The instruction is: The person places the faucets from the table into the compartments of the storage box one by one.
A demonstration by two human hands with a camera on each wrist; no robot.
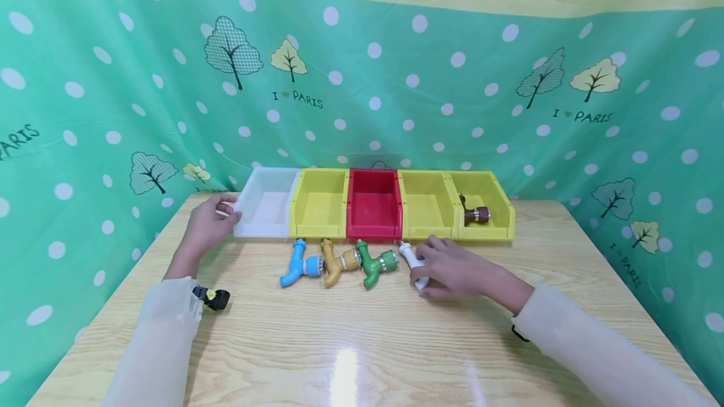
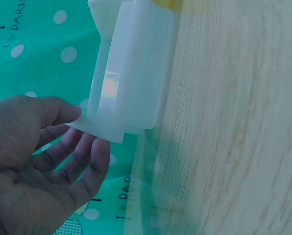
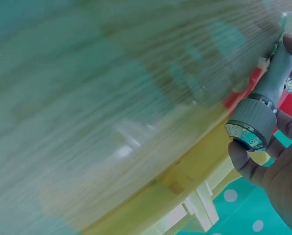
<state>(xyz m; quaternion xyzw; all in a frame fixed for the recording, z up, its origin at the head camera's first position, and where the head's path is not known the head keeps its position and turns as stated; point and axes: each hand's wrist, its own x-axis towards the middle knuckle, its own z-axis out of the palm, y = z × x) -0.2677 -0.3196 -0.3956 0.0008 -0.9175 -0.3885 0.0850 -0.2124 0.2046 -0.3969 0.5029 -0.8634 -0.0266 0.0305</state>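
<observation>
In the head view my left hand point(image 1: 210, 223) is at the left side of the white bin point(image 1: 266, 231); the left wrist view shows thumb and fingers pinching the rim of that bin point(image 2: 141, 73). My right hand point(image 1: 455, 269) grips a white tap point(image 1: 408, 255) in front of the right-middle yellow bin. Its fingers curl round the tap point(image 3: 256, 117) in the right wrist view, and the hand point(image 3: 283, 171) partly hides it. To the left of it lie a green tap point(image 1: 371, 265), an orange-brown tap point(image 1: 335, 269) and a blue tap point(image 1: 296, 267).
A red bin point(image 1: 374, 225) stands mid-row between yellow bins point(image 1: 318, 231). The rightmost yellow bin point(image 1: 500, 232) holds a dark brown tap point(image 1: 477, 214). Behind the row hangs a green dotted curtain point(image 1: 373, 80). The wooden table point(image 1: 271, 350) extends in front.
</observation>
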